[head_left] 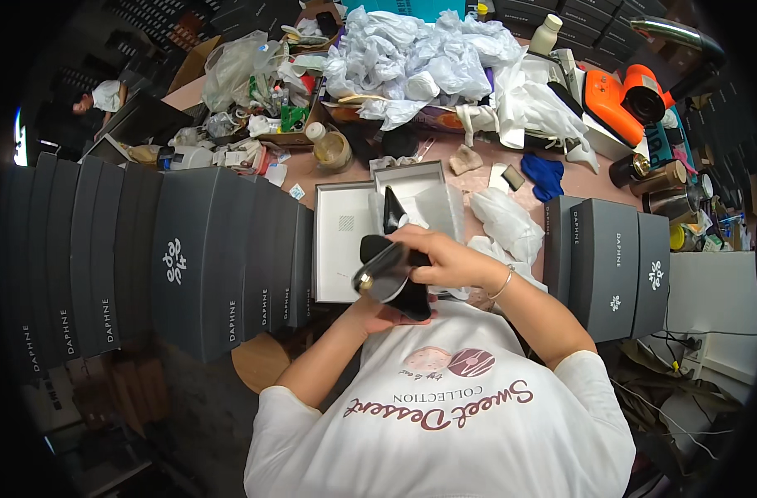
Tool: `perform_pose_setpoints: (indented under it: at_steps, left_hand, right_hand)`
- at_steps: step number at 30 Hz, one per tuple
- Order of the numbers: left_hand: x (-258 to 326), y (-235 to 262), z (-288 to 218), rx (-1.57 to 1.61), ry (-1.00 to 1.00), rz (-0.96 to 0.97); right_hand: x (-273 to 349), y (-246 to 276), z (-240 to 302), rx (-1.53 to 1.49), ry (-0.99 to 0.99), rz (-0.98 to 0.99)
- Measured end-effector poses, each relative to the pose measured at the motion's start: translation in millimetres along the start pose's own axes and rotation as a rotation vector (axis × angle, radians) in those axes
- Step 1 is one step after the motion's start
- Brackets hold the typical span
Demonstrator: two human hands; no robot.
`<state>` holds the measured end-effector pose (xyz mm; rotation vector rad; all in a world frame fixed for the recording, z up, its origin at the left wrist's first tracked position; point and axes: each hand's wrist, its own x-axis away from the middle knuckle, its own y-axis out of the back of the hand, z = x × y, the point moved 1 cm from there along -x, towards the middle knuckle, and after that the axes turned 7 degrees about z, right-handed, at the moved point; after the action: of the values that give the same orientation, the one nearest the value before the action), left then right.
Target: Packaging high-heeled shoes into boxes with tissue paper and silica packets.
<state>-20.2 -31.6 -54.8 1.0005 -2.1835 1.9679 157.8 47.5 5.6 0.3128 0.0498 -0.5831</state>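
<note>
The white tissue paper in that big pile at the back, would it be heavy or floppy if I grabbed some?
The tissue paper is probably very light: it lies in puffy, crumpled heaps. It likely flops and crushes easily, since every sheet shows creases and folds. Pulling one sheet might drag its neighbours, because they lie tangled together.

Cluttered pink worktable (445,158), grey box stacks (188,257) either side.
</note>
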Motion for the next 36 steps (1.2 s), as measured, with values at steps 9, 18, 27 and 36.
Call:
perform_pose_setpoints:
  at_steps: [9,18,27,36]
  left_hand:
    - [-18.0,8.0,15.6,0.233,-0.374,-0.046]
    - [-23.0,28.3,12.4,0.306,-0.581,-0.292]
    - [5.3,28.9,-54.0,-0.090,-0.808,-0.134]
    - [-0.4,55.2,-45.1,-0.163,-0.848,-0.239]
  right_hand:
    - [28.4,-14.0,-10.4,0.170,-0.291,-0.083]
    - [41.3,-47.4,1.0,0.870,-0.042,-0.136]
    - [30.9,-47.4,22.5,-0.060,-0.072,0.165]
    - [25.2,-40.4,-12.5,0.015,-0.046,0.240]
